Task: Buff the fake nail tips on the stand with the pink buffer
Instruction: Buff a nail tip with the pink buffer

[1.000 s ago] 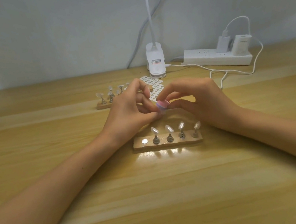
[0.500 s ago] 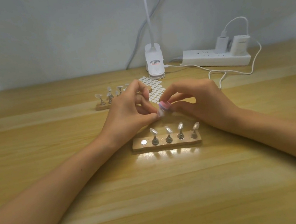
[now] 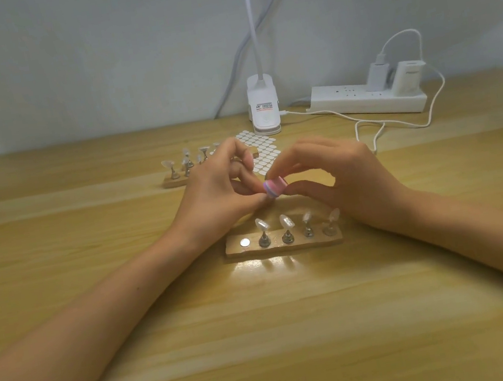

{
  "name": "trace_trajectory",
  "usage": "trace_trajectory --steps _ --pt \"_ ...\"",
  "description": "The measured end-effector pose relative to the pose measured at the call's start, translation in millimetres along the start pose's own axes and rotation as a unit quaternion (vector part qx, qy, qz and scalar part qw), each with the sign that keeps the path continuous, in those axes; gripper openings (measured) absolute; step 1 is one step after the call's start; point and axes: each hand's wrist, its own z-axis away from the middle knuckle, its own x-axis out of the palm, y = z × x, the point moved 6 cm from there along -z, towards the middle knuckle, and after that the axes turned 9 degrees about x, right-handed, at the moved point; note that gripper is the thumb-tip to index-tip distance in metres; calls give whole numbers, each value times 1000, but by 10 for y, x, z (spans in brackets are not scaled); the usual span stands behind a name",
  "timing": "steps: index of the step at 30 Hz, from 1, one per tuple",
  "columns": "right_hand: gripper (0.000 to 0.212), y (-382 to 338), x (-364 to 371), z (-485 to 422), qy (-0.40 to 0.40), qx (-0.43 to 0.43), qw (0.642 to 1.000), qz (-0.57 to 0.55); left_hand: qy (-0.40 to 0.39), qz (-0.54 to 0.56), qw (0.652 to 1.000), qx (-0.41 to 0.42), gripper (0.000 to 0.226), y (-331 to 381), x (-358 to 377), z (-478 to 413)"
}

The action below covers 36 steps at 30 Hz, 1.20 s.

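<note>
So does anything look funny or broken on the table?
On the near stand, the leftmost spot shows only a bare metal disc, while the other four each hold a nail tip on a peg. The right hand pinches the pink buffer just beyond it. Nothing looks spilled or broken.

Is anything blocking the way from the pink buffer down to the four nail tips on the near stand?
Nothing visible. The right hand pinches the buffer beyond the stand; the left hand touches it from the side, and the nail tips stand uncovered.
</note>
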Motion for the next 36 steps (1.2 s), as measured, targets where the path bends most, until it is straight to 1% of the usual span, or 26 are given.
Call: trace_trajectory --steps 3,5,7,10,13,16,19,22,24,26,29,32,34,36 --pt "13 48 0 2 -3 35 999 -6 -1 1 1000 -4 41 -2 3 -2" --pt "11 32 -17 -3 10 22 1000 -4 0 2 1000 -4 41 -1 0 -2" --pt "10 12 -3 -11 5 7 1000 2 1 7 1000 -8 41 -4 -4 2" --pt "11 33 -10 -6 -1 24 1000 -16 3 5 1000 -7 41 -2 -1 4" --pt "11 10 15 3 -8 1 1000 10 2 2 1000 -8 42 -12 -5 2" --pt "17 42 -9 -3 -9 31 999 -6 0 -4 1000 -5 41 -16 2 -5" --pt "13 -18 6 6 -9 -11 1000 17 1 -4 1000 -6 41 -25 -2 -4" --pt "15 23 -14 6 -7 24 1000 2 1 -6 1000 -5 41 -29 -1 -5" --pt "15 -16 -22 9 6 1 1000 9 0 -11 1000 -2 41 -26 -1 -8" --pt "11 -37 6 10 -5 -17 1000 12 0 -11 1000 -6 41 -33 -3 -6" --pt "12 25 -19 3 -7 16 1000 -5 3 -10 1000 -5 41 -25 -2 -4" --pt "11 -43 -1 19 -4 -26 1000 8 2 -8 1000 -7 43 -28 -3 -5" --pt "10 -22 8 15 -12 -11 1000 5 0 -6 1000 -8 42 -34 -2 -8" --pt "11 21 -25 17 2 11 1000 0 0 -8 1000 -5 42 -29 2 -7"
